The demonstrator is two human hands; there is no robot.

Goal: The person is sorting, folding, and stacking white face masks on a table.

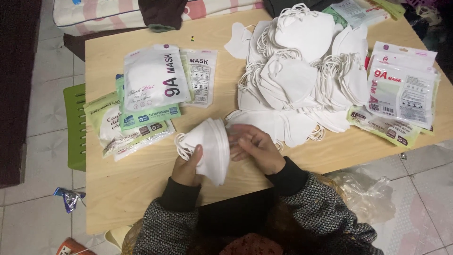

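Gripping a small stack of folded white face masks (212, 148) just above the near edge of the counter (141, 174), my left hand (186, 167) has its fingers closed around the stack's lower edge while my right hand (255, 146) lies curled against its side, squaring it. Counting out the bundle looks like the step in hand; next calls for an empty printed mask pouch (153, 75) from the left, with the loose mask heap (302, 66) beyond.

Matt white cloth masks (212, 146), glossy plastic packets (155, 78), smooth pale wood table (141, 174)
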